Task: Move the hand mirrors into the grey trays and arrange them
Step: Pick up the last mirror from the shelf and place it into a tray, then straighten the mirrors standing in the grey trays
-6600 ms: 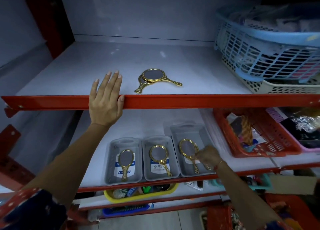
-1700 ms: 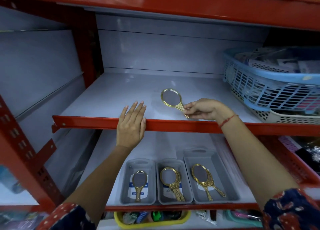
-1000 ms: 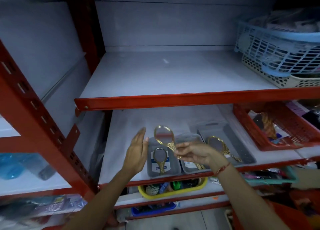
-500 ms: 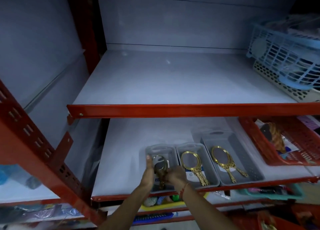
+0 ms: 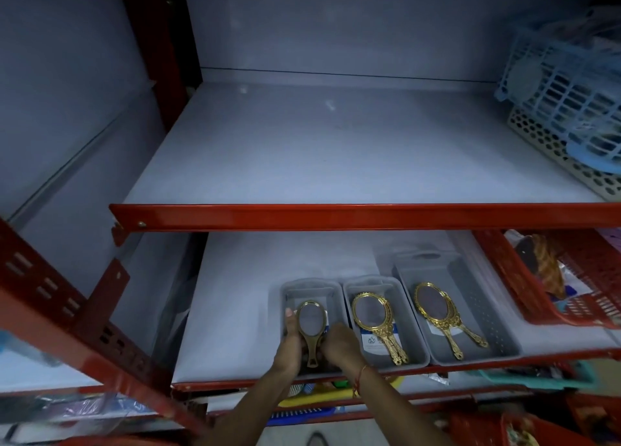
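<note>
A red-framed shelf (image 5: pixel 336 215) holds three grey trays (image 5: pixel 477 314) on its lower level. In the leftmost tray (image 5: pixel 302 289) lies a gold hand mirror (image 5: pixel 312 321), left hand (image 5: pixel 290 340) and right hand (image 5: pixel 341 343) curled against its handle sides.

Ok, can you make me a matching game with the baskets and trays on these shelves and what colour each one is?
Things:
1. basket at the top right
2. basket under that one
3. basket on the lower shelf, right
4. tray between the hands

Colours:
A. grey
B. red
C. light blue
D. cream

Pairs: 1-C, 2-D, 3-B, 4-A
</note>
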Tool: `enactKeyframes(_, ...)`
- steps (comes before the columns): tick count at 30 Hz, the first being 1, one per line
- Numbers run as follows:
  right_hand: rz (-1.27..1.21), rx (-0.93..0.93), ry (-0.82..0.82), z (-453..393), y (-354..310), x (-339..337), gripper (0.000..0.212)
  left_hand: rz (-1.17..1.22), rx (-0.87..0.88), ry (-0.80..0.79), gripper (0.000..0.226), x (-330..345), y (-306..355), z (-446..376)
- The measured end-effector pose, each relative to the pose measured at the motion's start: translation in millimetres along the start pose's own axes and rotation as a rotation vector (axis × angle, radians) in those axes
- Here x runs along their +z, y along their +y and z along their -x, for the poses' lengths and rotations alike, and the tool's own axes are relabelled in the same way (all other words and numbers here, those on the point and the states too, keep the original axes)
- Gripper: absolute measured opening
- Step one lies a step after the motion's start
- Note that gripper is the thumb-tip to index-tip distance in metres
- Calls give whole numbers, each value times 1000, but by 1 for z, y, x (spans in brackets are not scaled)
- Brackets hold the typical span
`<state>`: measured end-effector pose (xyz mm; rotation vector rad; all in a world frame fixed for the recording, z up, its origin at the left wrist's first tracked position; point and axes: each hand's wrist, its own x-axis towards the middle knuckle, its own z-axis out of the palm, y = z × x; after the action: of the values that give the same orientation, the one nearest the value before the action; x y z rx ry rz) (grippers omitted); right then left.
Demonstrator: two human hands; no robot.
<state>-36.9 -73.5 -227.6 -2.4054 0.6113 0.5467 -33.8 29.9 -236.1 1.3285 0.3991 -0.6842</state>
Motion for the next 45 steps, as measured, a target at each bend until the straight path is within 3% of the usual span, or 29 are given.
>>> enactKeyframes(5, -112, 61, -30, -4, 0, 2, 40, -19, -2, 34, 81, 2, -3, -3)
enactKeyframes(15, -280, 175, -74, -3, -3, 0, 33, -52, -19, 74, 81, 5, 3, -1)
enactKeyframes(20, -270, 119, -72, 5, -3, -5, 33, -134, -10, 105, 84, 9, 9, 10)
enactKeyframes(25, -378, 53, -22, 9, 8, -30, 20, -355, 119, 195, 76, 12, 11, 20)
enactKeyframes(30, -573, 109, 129, -1, 36, -70, 23, -213, 221, 138, 72, 46, 21, 22)
enactKeyframes(34, -519, 135, 205, -7, 63, -94, 23, -123, 130, -3, 71, 87, 15, 9)
enactKeyframes(37, -384, 125, 116, -10, 77, -96, 34, -118, -18, -5, 88, 112, 6, 2)
enactKeyframes(41, -300, 61, -35, -9, 87, -96, 12, -89, -61, 16, 78, 141, -8, -3)
enactKeyframes(43, -324, 21, -49, -14, 92, -94, 28, -11, -51, 55, 73, 147, -12, -7)
enactKeyframes(45, -388, -21, -73, -15, 95, -96, 29, 46, -47, 95, 70, 151, -11, -12)
